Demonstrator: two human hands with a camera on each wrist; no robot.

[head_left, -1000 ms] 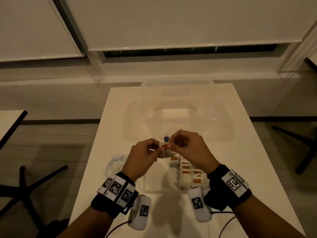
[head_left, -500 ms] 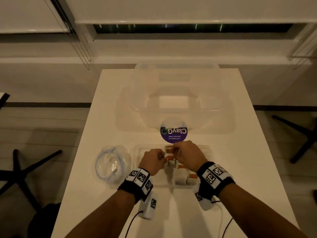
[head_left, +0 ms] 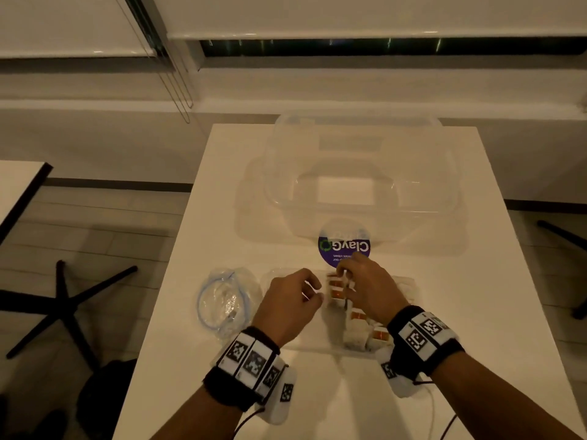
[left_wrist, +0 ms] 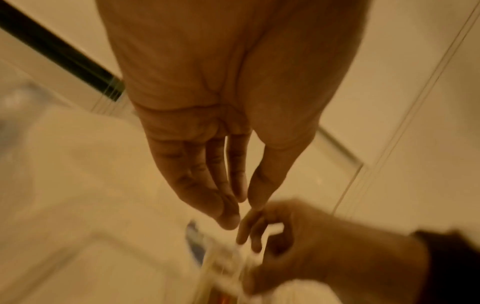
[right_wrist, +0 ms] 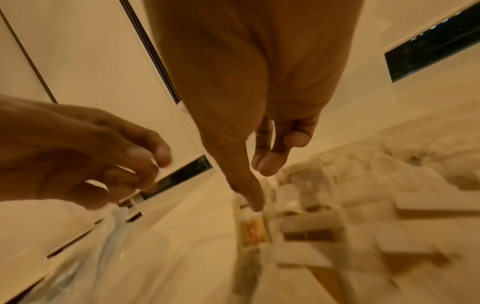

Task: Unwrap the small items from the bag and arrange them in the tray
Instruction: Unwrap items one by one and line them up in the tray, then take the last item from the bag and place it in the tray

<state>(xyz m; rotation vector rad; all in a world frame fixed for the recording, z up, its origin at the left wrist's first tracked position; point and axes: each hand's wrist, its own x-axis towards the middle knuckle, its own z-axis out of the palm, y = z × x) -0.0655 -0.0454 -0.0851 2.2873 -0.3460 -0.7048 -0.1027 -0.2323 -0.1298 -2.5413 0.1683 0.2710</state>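
Note:
A clear shallow tray (head_left: 409,282) lies near the table's front, holding a row of several small white-and-orange items (head_left: 357,315). My right hand (head_left: 343,274) is over the row's far end, thumb and curled fingers pinching one small item (head_left: 333,276). In the right wrist view the thumb tip of my right hand (right_wrist: 259,185) rests on that item (right_wrist: 250,214). My left hand (head_left: 313,293) hovers just left of the row, and in its wrist view the fingers (left_wrist: 228,216) are nearly straight with nothing seen between them. The clear bag (head_left: 222,300) with a blue zip rim lies left of the tray.
A large clear plastic box (head_left: 349,192) with a purple round sticker (head_left: 344,247) stands behind the tray on the white table (head_left: 476,312). Chair legs stand on the floor to the left and right. Cables run from both wrist units toward the table's front edge.
Both hands have come down from in front of the box to the tray and parted. The right hand has carried the small item to the row's far end.

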